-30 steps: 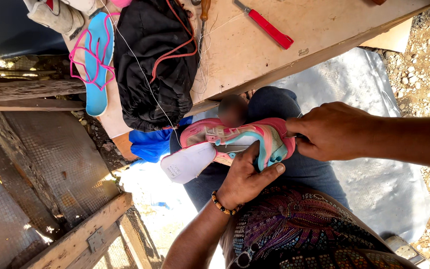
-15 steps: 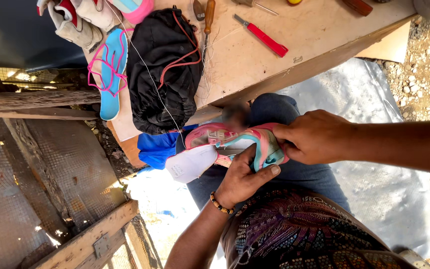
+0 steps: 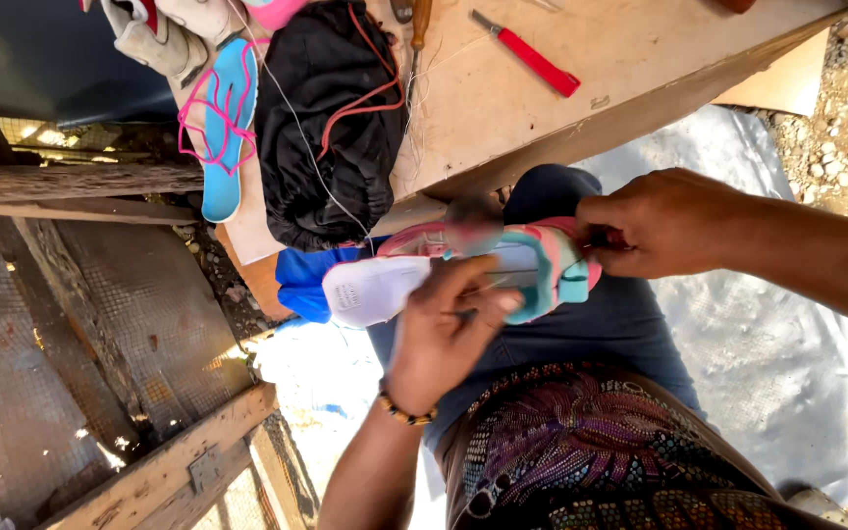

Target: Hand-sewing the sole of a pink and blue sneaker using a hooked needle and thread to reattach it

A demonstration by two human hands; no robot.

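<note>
Pink and teal shoe (image 3: 532, 257) held over the lap, below the wooden worktop's (image 3: 561, 128) edge, left hand (image 3: 449, 329) gripping its middle from beneath, right hand (image 3: 664, 221) pinching its heel end.

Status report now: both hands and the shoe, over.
Left hand gripping pink-teal shoe over the lap. Right hand pinching its end. Nothing blocking.

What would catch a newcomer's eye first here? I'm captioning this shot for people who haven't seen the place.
First, the pink and teal shoe at mid-frame, held over the person's lap: the right hand pinches its heel end, and the left hand presses on its pale sole. Above, on the wooden bench, lie a black cloth bundle, a blue insole with a pink lace, and a red-handled tool.
</note>
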